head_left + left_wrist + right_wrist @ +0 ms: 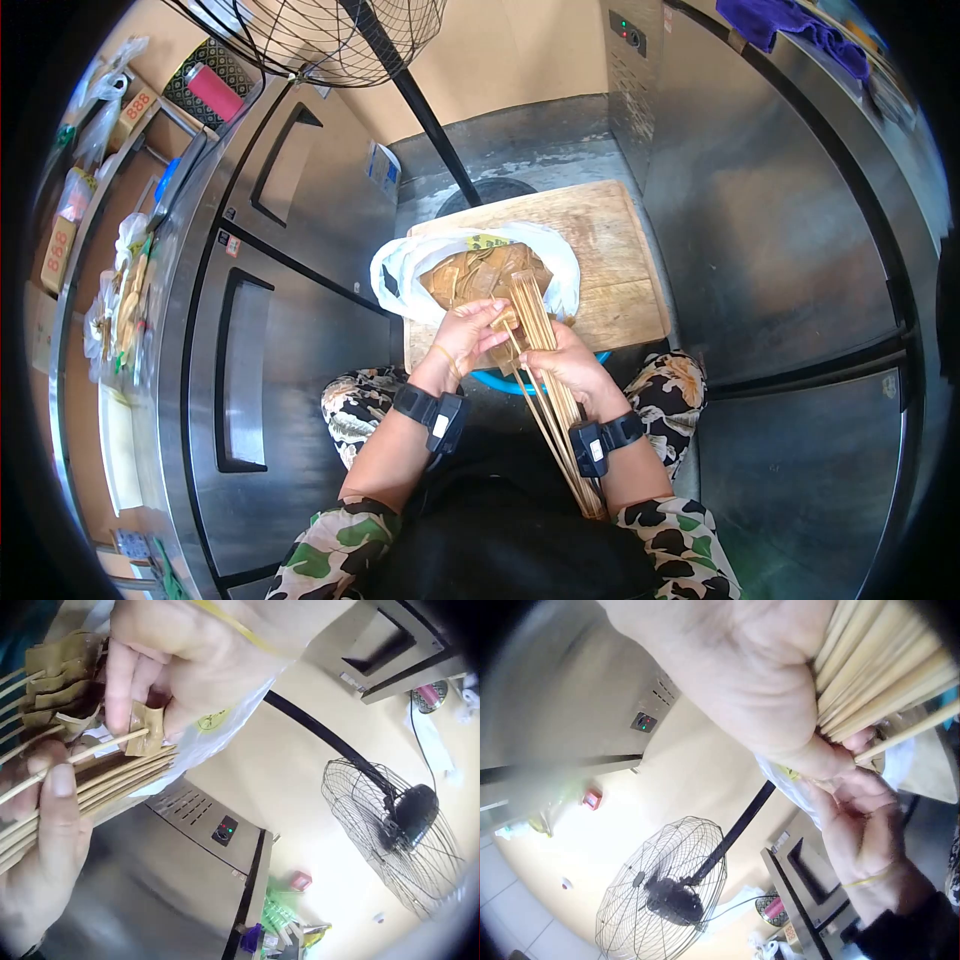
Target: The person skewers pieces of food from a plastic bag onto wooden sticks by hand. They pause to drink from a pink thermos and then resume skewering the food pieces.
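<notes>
My left hand (pixel 468 338) pinches a small folded piece of brown tofu sheet (pixel 147 727) between thumb and fingers. The tip of a single bamboo skewer (pixel 101 748) meets this piece. In my right hand (pixel 572 368) is a thick bundle of bamboo skewers (pixel 562 405), gripped with the single skewer held apart under the thumb. Several skewers carry folded brown pieces (pixel 64 671) at their far ends, seen in the left wrist view. Just beyond both hands, an open white plastic bag (pixel 393 283) holds a heap of brown tofu sheets (pixel 480 272).
The bag stands on a wooden board (pixel 610 270), with a blue basin rim (pixel 492 381) under its near edge. Steel cabinets flank both sides, left (pixel 310 370) and right (pixel 780 230). A black stand fan (pixel 415 95) rises behind the board.
</notes>
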A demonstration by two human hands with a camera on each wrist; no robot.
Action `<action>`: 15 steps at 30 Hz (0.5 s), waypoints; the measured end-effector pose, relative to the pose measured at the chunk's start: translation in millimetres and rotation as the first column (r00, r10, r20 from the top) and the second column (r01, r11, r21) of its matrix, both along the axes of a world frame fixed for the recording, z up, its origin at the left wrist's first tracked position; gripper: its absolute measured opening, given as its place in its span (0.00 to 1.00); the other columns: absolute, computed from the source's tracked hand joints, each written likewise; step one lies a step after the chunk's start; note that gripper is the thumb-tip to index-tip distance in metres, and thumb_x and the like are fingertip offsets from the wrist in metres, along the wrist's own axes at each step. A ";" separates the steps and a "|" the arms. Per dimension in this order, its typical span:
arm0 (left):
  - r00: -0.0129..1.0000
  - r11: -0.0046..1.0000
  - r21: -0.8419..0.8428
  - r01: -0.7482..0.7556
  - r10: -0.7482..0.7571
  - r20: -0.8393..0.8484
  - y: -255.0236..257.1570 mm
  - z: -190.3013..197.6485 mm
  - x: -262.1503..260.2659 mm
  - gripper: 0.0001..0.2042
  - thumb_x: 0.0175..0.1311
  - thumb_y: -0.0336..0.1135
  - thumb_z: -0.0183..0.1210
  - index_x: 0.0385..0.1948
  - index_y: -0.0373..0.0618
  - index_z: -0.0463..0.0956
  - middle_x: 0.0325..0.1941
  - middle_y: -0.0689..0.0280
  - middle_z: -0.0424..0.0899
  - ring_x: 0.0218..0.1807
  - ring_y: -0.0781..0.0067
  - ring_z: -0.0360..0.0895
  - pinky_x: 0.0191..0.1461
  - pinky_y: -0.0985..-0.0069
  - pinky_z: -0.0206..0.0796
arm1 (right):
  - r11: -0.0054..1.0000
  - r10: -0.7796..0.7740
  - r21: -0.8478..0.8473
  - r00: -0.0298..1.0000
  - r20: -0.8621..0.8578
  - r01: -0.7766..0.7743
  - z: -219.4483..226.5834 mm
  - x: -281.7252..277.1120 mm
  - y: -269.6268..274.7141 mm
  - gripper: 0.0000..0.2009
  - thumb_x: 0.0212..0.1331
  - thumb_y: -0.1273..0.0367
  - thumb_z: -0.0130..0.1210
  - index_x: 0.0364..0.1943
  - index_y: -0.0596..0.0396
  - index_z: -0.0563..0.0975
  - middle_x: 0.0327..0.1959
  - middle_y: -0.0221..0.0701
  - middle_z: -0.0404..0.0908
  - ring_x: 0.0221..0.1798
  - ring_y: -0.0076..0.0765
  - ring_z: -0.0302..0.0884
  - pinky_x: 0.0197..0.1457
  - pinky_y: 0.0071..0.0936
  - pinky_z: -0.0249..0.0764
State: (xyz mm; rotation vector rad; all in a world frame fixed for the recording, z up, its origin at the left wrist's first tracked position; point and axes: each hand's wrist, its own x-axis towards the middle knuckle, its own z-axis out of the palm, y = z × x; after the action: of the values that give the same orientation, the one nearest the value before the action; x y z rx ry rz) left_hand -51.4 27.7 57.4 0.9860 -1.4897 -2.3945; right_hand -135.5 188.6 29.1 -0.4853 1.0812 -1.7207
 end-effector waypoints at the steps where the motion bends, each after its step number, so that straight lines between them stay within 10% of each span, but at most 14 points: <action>1: 0.999 1.000 -0.006 -0.024 0.024 -0.025 -0.2 0.3 0.0 0.10 0.63 0.33 0.54 0.44 0.41 0.75 0.43 0.62 0.81 0.42 0.70 0.80 0.42 0.78 0.75 | 1.000 -0.006 0.004 1.000 0.003 0.006 -0.9 0.4 -0.9 0.14 0.47 0.79 0.57 0.40 0.60 0.69 0.24 0.29 0.74 0.21 0.20 0.70 0.23 0.17 0.67; 5: 0.968 0.975 -0.036 -0.218 0.212 -0.132 -4.3 -13.3 -8.4 0.11 0.63 0.31 0.55 0.45 0.41 0.74 0.42 0.63 0.80 0.42 0.73 0.80 0.42 0.78 0.74 | 1.000 -0.003 0.013 1.000 -0.018 0.003 -3.8 -0.4 -2.1 0.14 0.47 0.79 0.57 0.39 0.59 0.69 0.24 0.29 0.75 0.21 0.20 0.69 0.23 0.17 0.67; 15: 0.969 0.972 -0.158 -0.171 0.137 -0.207 -6.3 -12.8 -9.1 0.09 0.60 0.27 0.56 0.42 0.43 0.74 0.39 0.65 0.81 0.39 0.77 0.79 0.40 0.79 0.74 | 0.999 -0.011 0.038 0.999 -0.032 0.012 -0.5 0.3 -2.0 0.13 0.48 0.78 0.56 0.39 0.59 0.69 0.24 0.28 0.74 0.21 0.19 0.69 0.24 0.16 0.67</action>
State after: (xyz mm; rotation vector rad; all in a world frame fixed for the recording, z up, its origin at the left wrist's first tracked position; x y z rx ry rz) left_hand -60.5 21.5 44.6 0.7731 -1.4644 -2.1409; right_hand -135.2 186.6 28.6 -0.4851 1.1393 -1.7046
